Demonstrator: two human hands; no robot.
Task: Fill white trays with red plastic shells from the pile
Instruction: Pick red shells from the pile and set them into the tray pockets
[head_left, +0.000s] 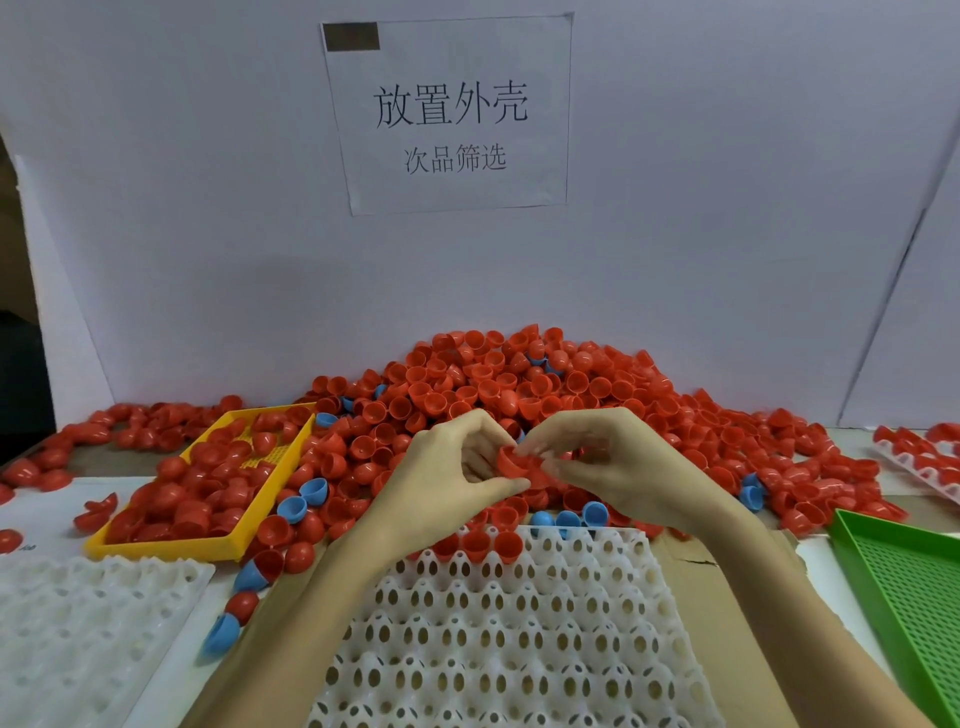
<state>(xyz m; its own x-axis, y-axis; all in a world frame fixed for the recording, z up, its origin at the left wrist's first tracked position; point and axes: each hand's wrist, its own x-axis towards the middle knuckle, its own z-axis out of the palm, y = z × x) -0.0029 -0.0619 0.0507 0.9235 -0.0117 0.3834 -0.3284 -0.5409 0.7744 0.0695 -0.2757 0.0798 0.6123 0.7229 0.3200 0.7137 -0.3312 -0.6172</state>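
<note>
The white wall (675, 234) rises behind everything, with a paper sign (449, 114) taped on it above the pile. The pile of red shells (519, 384) heaps against that wall and spills across the tabletop (47, 512) to either side. Just in front of the pile lies my white tray (498, 639), its cups mostly bare, with three red shells (478, 545) seated in the row nearest the pile. A second white tray (88, 618) lies to the left of it. Left of the pile sits a yellow tray (244, 530) holding more red shells; to the right of the pile, at the frame edge, lies a green tray (914, 587), and beyond it another white tray (919, 467) with shells in it. A few blue shells (569, 517) lie scattered at the pile's near edge.

My left hand (447, 467) and right hand (613, 467) meet over the pile's front edge, above the far end of my white tray. The fingers of both are curled and pinch one red shell (514, 462) between them, thumbs under, fingertips on its rim.
</note>
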